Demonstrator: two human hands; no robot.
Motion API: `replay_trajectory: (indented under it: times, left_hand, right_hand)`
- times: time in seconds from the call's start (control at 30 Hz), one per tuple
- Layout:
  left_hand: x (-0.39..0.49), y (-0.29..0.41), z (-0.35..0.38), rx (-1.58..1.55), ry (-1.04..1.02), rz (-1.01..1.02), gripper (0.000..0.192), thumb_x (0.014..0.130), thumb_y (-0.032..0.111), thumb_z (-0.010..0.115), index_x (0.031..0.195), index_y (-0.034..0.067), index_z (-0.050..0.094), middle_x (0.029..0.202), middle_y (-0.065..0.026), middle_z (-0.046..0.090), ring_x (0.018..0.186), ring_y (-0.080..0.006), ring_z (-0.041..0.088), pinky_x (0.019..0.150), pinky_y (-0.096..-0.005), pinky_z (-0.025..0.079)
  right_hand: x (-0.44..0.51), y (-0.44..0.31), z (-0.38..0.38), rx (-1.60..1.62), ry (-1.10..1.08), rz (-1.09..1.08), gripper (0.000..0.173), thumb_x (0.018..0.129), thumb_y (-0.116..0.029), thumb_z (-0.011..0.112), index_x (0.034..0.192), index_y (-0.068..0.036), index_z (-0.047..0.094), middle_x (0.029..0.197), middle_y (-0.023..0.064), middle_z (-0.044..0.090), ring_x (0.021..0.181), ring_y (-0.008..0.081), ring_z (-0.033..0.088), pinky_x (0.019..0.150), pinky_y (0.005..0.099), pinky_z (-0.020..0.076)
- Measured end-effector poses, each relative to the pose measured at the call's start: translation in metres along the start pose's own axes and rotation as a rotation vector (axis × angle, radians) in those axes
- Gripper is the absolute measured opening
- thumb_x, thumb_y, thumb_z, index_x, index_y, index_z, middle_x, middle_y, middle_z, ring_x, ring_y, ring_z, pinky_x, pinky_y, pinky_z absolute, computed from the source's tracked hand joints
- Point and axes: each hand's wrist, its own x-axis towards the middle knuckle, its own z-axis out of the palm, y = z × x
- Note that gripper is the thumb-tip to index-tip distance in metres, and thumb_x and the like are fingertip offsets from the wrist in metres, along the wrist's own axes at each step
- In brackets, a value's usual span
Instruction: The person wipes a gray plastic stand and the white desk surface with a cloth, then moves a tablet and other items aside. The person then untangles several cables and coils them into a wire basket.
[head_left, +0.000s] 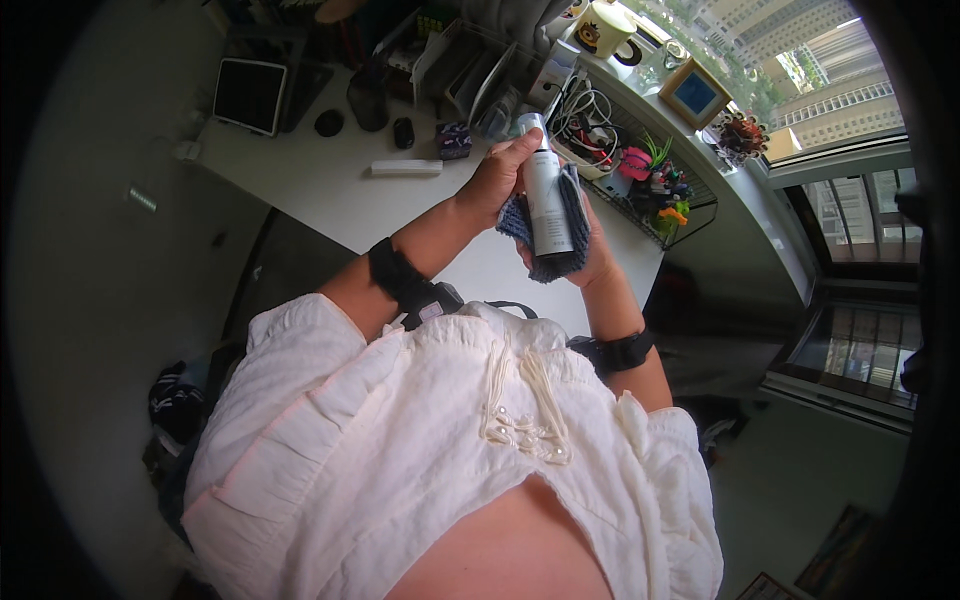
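Observation:
A white and grey pump bottle (550, 202) with a clear cap is held above the white desk (480, 262), its top pointing away from me. My left hand (495, 176) grips the bottle's upper part, with the thumb on the clear cap. My right hand (596, 244) holds a blue-grey knitted cloth (576, 217) wrapped around the bottle's lower part and base. The cloth hides most of the right fingers. Printing shows on the bottle's front.
On the desk lie a white bar-shaped object (406, 168), a small dark patterned box (453, 141) and a black computer mouse (403, 133). A framed tablet-like screen (250, 95) stands left. A wire basket with cables (589, 120) and small toys (660, 176) lines the windowsill side.

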Motion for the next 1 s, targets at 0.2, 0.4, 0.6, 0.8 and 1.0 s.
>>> replay_trajectory:
  times: [0.2,0.4,0.6,0.8,1.0]
  left_hand:
    - [0.004,-0.009,-0.005,0.451,0.263,0.109,0.034,0.093,0.039,0.051,0.094,0.007,0.059,0.078,-0.0046,0.062,0.064,-0.0119,0.058,0.056,-0.0283,0.047]
    - [0.028,-0.006,-0.036,0.297,0.498,0.207,0.038,0.09,0.036,0.055,0.088,-0.002,0.058,0.071,-0.009,0.064,0.065,-0.0178,0.062,0.058,-0.0322,0.049]
    - [0.02,-0.003,-0.05,0.286,0.454,0.349,0.036,0.087,0.034,0.062,0.094,0.0,0.053,0.081,-0.0085,0.062,0.071,-0.0167,0.061,0.062,-0.0323,0.049]
    - [-0.011,0.004,-0.064,0.506,0.054,0.339,0.043,0.08,0.022,0.072,0.11,0.004,0.047,0.088,-0.0073,0.06,0.083,-0.0155,0.058,0.076,-0.0307,0.047]
    - [-0.032,0.016,-0.093,0.905,0.054,0.289,0.048,0.08,0.013,0.072,0.118,0.004,0.043,0.102,-0.0108,0.059,0.09,-0.0178,0.061,0.074,-0.0308,0.055]
  right_hand:
    - [0.028,-0.017,0.02,-0.21,0.309,-0.04,0.059,0.092,-0.058,0.042,0.11,-0.004,0.054,0.084,0.0133,0.064,0.069,0.0245,0.065,0.058,0.0354,0.0555]
    - [0.032,-0.005,0.035,-0.683,0.28,0.011,0.047,0.093,-0.048,0.05,0.105,-0.002,0.054,0.084,0.0053,0.06,0.068,0.0149,0.062,0.057,0.0285,0.0518]
    - [0.037,0.017,0.001,-0.253,0.237,0.061,0.049,0.092,-0.052,0.048,0.108,-0.005,0.052,0.084,0.0044,0.055,0.06,0.013,0.05,0.048,0.0251,0.0413]
    - [0.055,0.027,-0.038,-0.082,0.473,0.18,0.05,0.095,-0.051,0.039,0.104,-0.003,0.053,0.074,0.0114,0.055,0.05,0.0142,0.045,0.042,0.0243,0.0371]
    - [0.082,0.036,-0.021,-0.665,0.683,0.214,0.04,0.096,-0.038,0.048,0.082,-0.002,0.055,0.057,0.0032,0.051,0.039,0.0141,0.046,0.036,0.028,0.0396]
